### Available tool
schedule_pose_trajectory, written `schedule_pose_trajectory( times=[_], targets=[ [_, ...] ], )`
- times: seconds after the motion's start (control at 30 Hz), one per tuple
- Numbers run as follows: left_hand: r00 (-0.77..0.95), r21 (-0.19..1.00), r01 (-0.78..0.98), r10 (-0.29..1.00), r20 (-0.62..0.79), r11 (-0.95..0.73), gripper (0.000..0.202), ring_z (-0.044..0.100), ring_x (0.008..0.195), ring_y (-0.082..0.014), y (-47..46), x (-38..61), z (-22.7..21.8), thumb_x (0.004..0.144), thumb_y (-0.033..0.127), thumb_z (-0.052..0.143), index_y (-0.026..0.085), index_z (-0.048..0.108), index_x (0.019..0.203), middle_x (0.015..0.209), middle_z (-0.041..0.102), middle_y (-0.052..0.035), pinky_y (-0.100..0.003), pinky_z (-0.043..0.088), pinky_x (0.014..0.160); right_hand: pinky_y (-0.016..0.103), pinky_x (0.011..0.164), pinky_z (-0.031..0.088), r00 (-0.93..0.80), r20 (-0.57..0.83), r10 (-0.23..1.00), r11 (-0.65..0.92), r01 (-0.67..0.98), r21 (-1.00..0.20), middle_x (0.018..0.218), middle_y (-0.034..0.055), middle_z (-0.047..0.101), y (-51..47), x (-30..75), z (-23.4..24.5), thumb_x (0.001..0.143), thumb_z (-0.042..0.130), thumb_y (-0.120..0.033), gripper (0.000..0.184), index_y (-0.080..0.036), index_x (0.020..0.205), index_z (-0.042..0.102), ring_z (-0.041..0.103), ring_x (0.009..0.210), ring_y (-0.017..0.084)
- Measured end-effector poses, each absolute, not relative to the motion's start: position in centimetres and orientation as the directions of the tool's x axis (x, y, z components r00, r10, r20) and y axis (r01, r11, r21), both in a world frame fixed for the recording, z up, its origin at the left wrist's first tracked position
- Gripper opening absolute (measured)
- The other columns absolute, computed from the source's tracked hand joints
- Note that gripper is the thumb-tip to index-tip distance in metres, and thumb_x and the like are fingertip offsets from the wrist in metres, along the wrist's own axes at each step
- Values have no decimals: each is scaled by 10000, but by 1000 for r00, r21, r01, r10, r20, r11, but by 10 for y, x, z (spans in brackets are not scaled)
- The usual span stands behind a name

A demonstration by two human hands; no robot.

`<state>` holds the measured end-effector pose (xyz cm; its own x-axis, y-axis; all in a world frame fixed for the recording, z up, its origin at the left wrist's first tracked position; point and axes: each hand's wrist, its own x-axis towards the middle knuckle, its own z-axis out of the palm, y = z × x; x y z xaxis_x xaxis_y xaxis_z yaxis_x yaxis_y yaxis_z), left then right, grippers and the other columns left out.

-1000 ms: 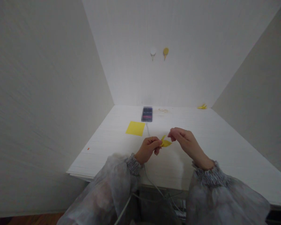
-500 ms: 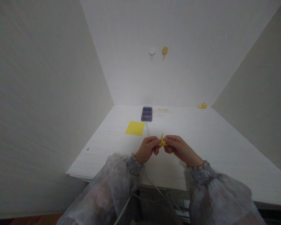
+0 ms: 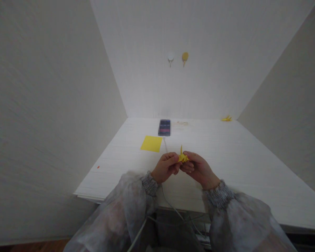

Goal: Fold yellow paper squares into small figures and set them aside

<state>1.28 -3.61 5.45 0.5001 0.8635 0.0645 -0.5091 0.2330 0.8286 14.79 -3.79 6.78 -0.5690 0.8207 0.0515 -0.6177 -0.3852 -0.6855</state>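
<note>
A small folded yellow paper crane [image 3: 183, 158] is between my two hands, above the near part of the white table. My left hand [image 3: 166, 166] is closed, its thumb and fingers pinching the crane's left side. From the other side my right hand [image 3: 199, 168] grips it, thumb on top and fingers curled beneath. One narrow paper point sticks up from the fold. Part of the crane is hidden behind the fingertips. Beyond my left hand a flat square sheet of yellow paper [image 3: 151, 144] lies on the table.
A dark phone-like device, blurred [image 3: 165, 127], stands near the back wall with a white cable [image 3: 170, 203] running toward me. Another folded yellow paper piece [image 3: 226, 118] lies in the far right corner. Two hooks, white [image 3: 170, 57] and yellow [image 3: 185, 57], hang on the wall. Side walls enclose the table.
My right hand has shifted a little left and its fingers have moved under the crane. More of the folded paper shows now, and its upright point stands higher.
</note>
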Motion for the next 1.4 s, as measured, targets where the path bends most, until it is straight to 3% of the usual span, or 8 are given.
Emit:
schedule_pose_trajectory(
  times=[0.2,0.3,0.4,0.77,1.07,1.2,1.3,1.4],
  targets=[
    [443,890,-442,890,106,114,348,457,436,-67,-37,13,62,700,444,530,103,508,633,529,518,-6,-199,353,442,201,382,216,-583,30,812,-404,-598,-693,376,-61,325,-39,151,69,768,463,-240,285,-129,508,494,273,345,44],
    [374,879,-469,921,107,88,283,480,542,-73,-36,14,68,691,395,562,121,516,743,633,526,1,-200,374,517,191,369,191,-591,26,806,-398,-574,-715,381,-72,323,-39,152,69,752,483,-218,207,-123,573,524,248,332,33],
    [430,866,-473,900,68,161,262,490,604,-81,-35,13,69,667,329,605,122,519,805,712,535,-10,-203,375,555,184,353,158,-607,-1,795,-403,-526,-749,384,-79,326,-39,154,68,746,501,-223,175,-127,602,529,225,321,25],
    [457,869,-459,888,55,182,188,459,544,-48,-33,13,61,656,256,626,130,528,754,650,515,22,-181,316,509,187,355,152,-628,-41,777,-432,-484,-761,388,-90,311,-38,156,64,726,544,-269,202,-146,574,491,223,315,22],
    [514,879,-432,856,56,201,208,489,556,-70,-36,12,65,688,295,586,127,497,771,708,507,-1,-203,410,495,176,355,159,-627,-91,774,-411,-388,-825,369,-92,297,-39,159,65,760,512,-301,230,-133,603,518,228,314,20],
    [496,886,-430,865,72,173,218,507,542,-67,-37,12,66,670,292,609,141,474,751,752,519,2,-206,439,476,188,355,228,-423,-34,905,-185,-321,-929,421,-48,416,-40,167,70,788,440,-420,315,-148,660,535,339,346,53],
    [513,897,-410,855,77,165,209,553,545,-88,-37,11,66,700,294,580,141,468,789,764,542,-9,-218,453,480,227,476,380,-244,210,947,185,-122,-975,603,-2,529,-42,179,77,820,407,-358,233,-183,850,557,484,507,99],
    [538,903,-392,840,70,176,225,593,573,-125,-37,11,66,704,302,575,146,444,800,791,564,-22,-231,465,478,309,691,440,-307,483,820,551,198,-810,903,61,553,-44,191,82,789,469,-255,227,-212,1002,536,536,777,154]
  ],
)
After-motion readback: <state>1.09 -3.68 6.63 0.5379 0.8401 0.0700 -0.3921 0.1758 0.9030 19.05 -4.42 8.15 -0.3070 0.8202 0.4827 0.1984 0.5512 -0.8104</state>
